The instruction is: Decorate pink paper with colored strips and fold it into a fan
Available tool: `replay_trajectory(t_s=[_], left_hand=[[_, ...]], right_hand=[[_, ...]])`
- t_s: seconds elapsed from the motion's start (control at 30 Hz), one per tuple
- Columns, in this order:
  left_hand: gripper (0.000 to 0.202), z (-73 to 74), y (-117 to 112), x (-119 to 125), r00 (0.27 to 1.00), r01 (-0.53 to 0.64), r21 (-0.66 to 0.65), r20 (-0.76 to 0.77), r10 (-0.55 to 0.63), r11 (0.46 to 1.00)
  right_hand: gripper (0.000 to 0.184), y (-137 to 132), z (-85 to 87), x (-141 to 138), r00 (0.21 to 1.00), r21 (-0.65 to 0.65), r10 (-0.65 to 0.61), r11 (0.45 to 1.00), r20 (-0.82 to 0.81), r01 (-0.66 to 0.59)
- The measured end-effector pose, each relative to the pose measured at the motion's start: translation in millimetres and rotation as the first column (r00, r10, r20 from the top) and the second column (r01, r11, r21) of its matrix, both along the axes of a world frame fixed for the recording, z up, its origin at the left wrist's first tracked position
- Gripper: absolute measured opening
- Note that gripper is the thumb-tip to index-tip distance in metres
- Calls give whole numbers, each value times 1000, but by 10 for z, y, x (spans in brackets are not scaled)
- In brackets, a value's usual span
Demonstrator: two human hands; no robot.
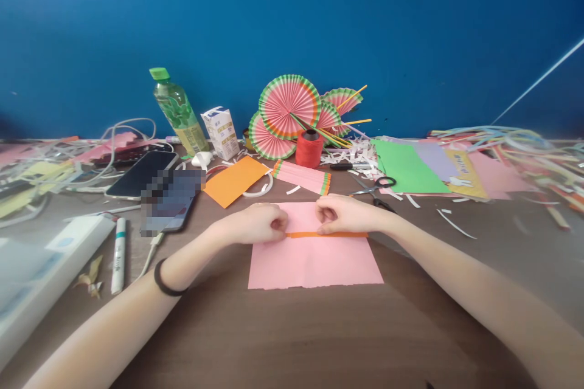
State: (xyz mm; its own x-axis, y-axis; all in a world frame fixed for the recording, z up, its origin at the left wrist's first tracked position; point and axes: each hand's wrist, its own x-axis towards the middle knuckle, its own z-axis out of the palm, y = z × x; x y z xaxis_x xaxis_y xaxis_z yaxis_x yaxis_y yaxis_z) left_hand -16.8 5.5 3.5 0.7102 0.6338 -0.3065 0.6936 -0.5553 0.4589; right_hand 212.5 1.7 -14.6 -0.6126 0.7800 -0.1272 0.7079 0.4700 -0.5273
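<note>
A pink sheet of paper (314,262) lies flat on the table in front of me. Across it runs a narrow orange paper strip (302,234). My left hand (258,223) is closed, its curled fingers pinching at the strip's left end. Thumb and fingers of my right hand (350,216) are also pinched, on the strip right of its middle. The fingertips partly hide how the strip is gripped. Behind my hands are an orange sheet (236,181) and a pleated pink paper (302,177) with green and orange edges.
Folded watermelon-like paper fans (289,106) stand at the back beside a red thread spool (309,151). Scissors (375,187) lie near my right wrist. Phones (141,175), a marker (118,255), a bottle (177,110) and a carton (221,132) are leftward. Green paper (408,167) lies right.
</note>
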Motion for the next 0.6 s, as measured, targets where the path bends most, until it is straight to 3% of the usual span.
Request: replay_trajectory(t_s=[0.6], left_hand=[[9,69,1,-3,996,-88,-30,-28,87,996]], right_hand=[[24,16,-25,11,1000,-2,-8,1000,-5,8]])
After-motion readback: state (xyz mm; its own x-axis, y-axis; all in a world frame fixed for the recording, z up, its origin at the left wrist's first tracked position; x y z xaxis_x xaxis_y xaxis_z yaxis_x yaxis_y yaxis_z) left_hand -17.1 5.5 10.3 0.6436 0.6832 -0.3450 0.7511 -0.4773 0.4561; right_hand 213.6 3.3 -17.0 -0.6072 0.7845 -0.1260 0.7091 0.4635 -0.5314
